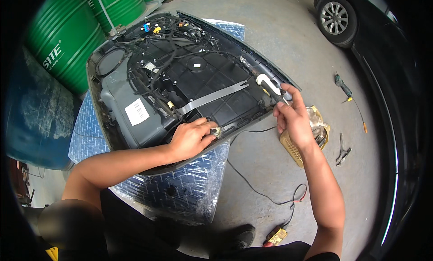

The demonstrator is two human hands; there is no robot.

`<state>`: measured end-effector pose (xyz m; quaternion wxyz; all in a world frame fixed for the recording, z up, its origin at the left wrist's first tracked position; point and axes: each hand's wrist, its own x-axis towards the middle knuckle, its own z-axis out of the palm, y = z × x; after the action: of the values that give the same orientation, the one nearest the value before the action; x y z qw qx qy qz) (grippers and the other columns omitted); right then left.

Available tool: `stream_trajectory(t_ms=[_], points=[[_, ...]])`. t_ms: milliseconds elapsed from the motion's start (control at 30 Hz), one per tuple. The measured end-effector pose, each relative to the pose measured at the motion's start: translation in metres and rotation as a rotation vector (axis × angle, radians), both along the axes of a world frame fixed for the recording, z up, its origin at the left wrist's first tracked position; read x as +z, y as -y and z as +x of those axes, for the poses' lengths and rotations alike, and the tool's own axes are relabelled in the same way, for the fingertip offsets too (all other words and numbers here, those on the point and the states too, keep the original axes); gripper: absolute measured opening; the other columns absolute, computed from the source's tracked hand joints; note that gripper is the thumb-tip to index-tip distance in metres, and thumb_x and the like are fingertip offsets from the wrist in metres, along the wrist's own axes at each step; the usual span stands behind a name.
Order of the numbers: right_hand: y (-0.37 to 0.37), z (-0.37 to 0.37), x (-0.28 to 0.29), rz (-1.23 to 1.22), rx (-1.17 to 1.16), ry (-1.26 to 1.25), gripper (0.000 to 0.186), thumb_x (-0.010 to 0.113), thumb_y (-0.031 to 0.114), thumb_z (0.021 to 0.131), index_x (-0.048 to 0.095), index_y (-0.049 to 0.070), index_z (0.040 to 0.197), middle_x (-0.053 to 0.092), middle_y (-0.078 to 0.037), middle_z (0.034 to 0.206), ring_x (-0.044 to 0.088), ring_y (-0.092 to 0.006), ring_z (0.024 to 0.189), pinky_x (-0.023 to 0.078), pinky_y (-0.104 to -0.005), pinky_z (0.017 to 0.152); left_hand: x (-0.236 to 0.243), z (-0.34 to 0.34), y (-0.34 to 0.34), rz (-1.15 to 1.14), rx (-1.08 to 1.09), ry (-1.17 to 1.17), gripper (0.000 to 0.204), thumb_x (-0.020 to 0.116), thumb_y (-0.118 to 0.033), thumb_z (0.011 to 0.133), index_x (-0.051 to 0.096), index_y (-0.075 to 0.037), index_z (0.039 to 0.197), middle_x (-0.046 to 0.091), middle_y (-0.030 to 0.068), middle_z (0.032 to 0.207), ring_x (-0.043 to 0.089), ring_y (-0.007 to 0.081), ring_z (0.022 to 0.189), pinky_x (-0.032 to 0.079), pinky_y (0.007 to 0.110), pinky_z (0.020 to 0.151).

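Note:
A large dark car trim panel lies with its wired back side up on a block in blue-printed wrap. My left hand rests at the panel's near edge, its fingers curled down beside a small yellowish spot. Whatever those fingertips grip is hidden. Closed around a white-and-black hand tool is my right hand, above the panel's right edge. The tool's exact kind cannot be made out. Between the hands, a grey flat pry bar with a forked end lies across the panel.
Right of the panel, a yellow basket with bagged contents stands on the floor. Pliers, a green power tool and a cable with a yellow box lie nearby. Green drums stand left; a dark car is right.

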<state>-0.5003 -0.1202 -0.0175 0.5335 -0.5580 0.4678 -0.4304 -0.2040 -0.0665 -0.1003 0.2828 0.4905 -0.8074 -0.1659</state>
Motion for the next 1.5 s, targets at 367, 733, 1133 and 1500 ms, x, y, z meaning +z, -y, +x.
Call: stream_trajectory(t_ms=[367, 733, 1133, 1500], points=[[-0.015, 0.006, 0.027, -0.399, 0.195, -0.051, 0.067, 0.072, 0.012, 0.091, 0.044, 0.008, 0.151, 0.065, -0.01, 0.119, 0.058, -0.0117, 0.091, 0.053, -0.0285, 0.082, -0.005, 0.008, -0.002, -0.059, -0.063, 0.017, 0.025, 0.073, -0.018, 0.092, 0.069, -0.006, 0.114, 0.066, 0.0078, 0.096, 0.072, 0.0271, 0.08, 0.058, 0.041, 0.069], [-0.022, 0.009, 0.015, -0.704, 0.005, -0.357, 0.027, 0.066, 0.003, 0.097, 0.063, 0.007, 0.123, 0.07, -0.004, 0.109, 0.06, -0.0096, 0.095, 0.048, -0.0256, 0.085, -0.02, 0.002, -0.004, -0.181, -0.017, -0.008, 0.025, 0.073, -0.017, 0.092, 0.074, -0.006, 0.114, 0.068, 0.0085, 0.097, 0.071, 0.0316, 0.076, 0.059, 0.041, 0.067], [-0.033, -0.006, 0.04, -0.487, -0.016, -0.18, 0.043, 0.062, 0.021, 0.101, 0.059, -0.001, 0.138, 0.071, -0.009, 0.099, 0.064, -0.0141, 0.086, 0.054, -0.0301, 0.079, -0.025, -0.006, -0.006, -0.147, 0.022, -0.038, 0.025, 0.073, -0.013, 0.091, 0.074, -0.005, 0.115, 0.07, 0.0116, 0.093, 0.07, 0.0337, 0.076, 0.057, 0.041, 0.066], [-0.027, -0.034, 0.012, -0.293, 0.281, 0.15, 0.041, 0.043, 0.015, 0.104, 0.062, -0.001, 0.137, 0.072, -0.021, 0.117, 0.07, -0.0235, 0.1, 0.058, -0.0341, 0.082, -0.029, -0.006, -0.008, -0.176, 0.006, -0.074, 0.024, 0.071, -0.009, 0.093, 0.074, -0.001, 0.115, 0.069, 0.0137, 0.093, 0.07, 0.034, 0.076, 0.057, 0.04, 0.066]])
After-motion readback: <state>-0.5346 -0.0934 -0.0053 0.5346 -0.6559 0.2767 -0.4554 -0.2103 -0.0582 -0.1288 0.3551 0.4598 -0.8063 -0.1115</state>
